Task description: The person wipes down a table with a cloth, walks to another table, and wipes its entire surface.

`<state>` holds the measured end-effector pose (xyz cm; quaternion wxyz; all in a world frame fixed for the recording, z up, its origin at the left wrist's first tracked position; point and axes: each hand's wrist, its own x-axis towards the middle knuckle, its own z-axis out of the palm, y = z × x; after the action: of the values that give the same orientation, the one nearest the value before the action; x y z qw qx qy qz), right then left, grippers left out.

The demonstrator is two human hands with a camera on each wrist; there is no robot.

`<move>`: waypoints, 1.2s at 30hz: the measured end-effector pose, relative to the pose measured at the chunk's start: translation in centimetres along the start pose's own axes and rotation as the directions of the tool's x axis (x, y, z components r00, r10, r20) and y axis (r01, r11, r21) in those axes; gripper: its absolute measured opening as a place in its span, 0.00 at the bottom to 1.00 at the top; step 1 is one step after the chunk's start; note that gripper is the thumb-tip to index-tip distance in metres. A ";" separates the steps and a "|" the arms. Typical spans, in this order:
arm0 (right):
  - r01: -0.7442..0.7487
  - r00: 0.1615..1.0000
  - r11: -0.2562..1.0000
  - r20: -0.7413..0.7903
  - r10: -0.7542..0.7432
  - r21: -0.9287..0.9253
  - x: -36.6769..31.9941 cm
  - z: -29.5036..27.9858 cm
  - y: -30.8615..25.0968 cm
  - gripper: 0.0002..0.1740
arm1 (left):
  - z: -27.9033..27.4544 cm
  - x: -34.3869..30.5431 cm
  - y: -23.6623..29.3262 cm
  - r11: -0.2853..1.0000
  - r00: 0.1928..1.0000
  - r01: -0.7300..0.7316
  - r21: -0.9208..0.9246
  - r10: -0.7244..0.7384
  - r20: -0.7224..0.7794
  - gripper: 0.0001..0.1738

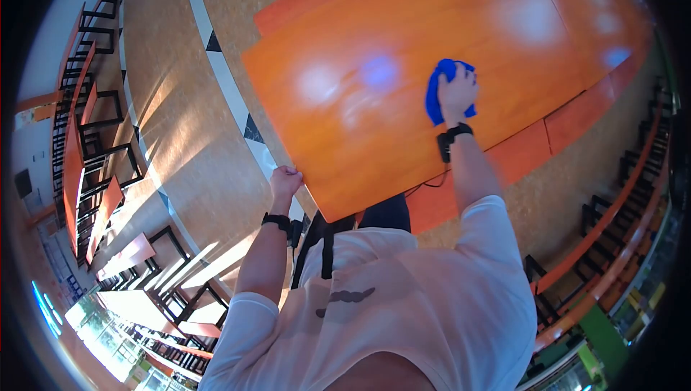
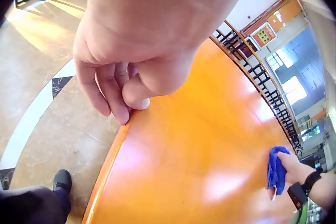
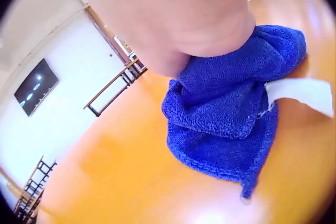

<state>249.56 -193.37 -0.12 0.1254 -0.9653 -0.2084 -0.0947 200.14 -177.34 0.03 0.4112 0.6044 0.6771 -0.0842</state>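
Note:
My right hand (image 1: 458, 94) grips a bunched blue towel (image 1: 434, 99) on top of the glossy orange table (image 1: 374, 150). In the right wrist view the terry cloth (image 3: 215, 103) lies folded under the hand, a white label (image 3: 302, 94) sticking out from its side and a small loop at its lower corner. My left hand (image 1: 286, 181) is at the table's near left edge. There the left wrist view shows the thumb (image 2: 135, 98) on the rim (image 2: 107, 167) and the curled fingers beside it, pinching the edge.
Orange benches (image 1: 461, 193) run along the table's sides. A black cable (image 1: 432, 184) hangs at its near edge. Rows of tables and black-framed stools (image 1: 108, 153) line the left, with more rows (image 1: 612, 225) at the right. Tiled floor (image 1: 180, 103) lies to the left.

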 end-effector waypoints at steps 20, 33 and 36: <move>0.350 0.865 0.886 0.258 -0.430 0.304 -18.1 -5.7 -6.9 0.40 | -1.1 -0.6 0.6 0.998 0.989 0.062 -0.012 -0.059 0.137 0.10; 0.062 0.997 0.946 -0.052 -0.048 0.319 4.4 -1.0 14.1 0.34 | 0.6 -1.6 0.9 0.977 0.971 0.201 -0.073 -0.209 -0.114 0.06; 0.029 0.996 0.955 -0.087 -0.003 0.296 6.7 -0.6 13.9 0.31 | 0.2 -1.8 1.5 0.973 0.968 0.214 -0.088 -0.224 -0.116 0.05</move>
<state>261.38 -203.30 -0.80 0.2770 -0.9288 -0.2226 -0.1046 201.46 -178.41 1.73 0.3783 0.5143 0.7669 -0.0655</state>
